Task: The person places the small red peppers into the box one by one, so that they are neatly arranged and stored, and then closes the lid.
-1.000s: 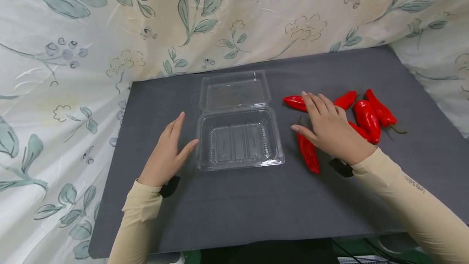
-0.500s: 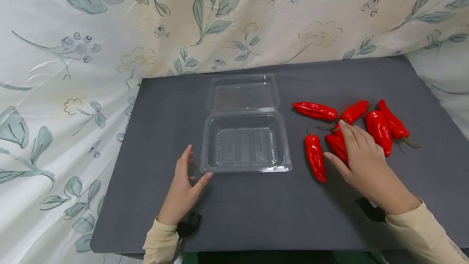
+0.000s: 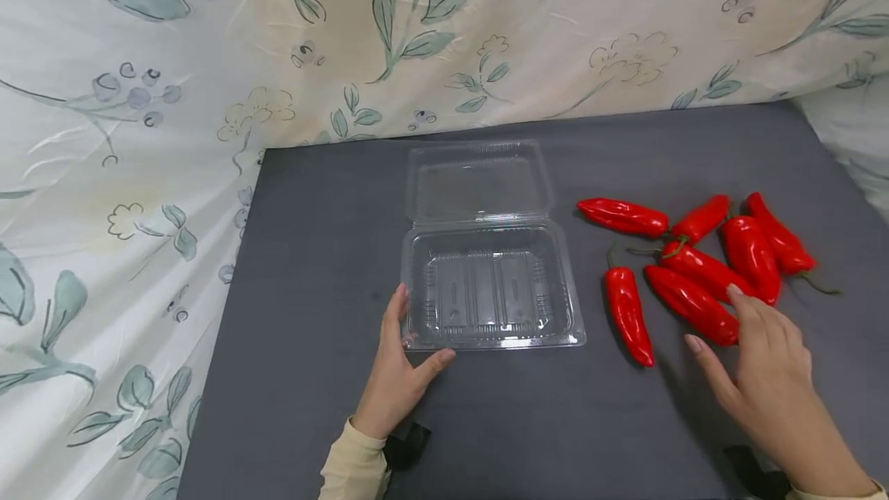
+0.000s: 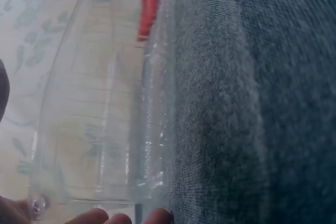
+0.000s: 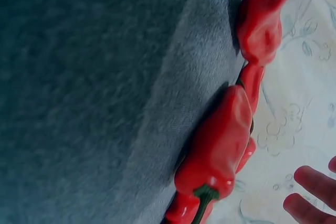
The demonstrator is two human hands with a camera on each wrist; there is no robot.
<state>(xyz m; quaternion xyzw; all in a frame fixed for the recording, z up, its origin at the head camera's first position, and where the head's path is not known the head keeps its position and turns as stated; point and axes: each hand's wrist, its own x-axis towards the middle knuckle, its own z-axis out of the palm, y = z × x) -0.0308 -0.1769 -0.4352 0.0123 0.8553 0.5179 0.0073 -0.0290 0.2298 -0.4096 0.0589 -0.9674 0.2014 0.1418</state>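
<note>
A clear plastic clamshell container lies with its lid folded back. My left hand is at its front-left corner, fingers along the left side and thumb by the front edge; in the left wrist view the fingertips lie against the container wall. Several red peppers with green stems are spread to the right of the container. Above their near edge is my right hand, thumb and fingers apart and holding nothing. The right wrist view shows a pepper with its green stem, away from the fingers.
A dark grey cloth covers the table. Behind and to the left hangs a leaf-patterned curtain. One pepper lies apart, between the container and the cluster.
My left hand has come to the container's front-left corner. The right hand has drawn back from over the peppers towards the near right. The head view has shifted too.
</note>
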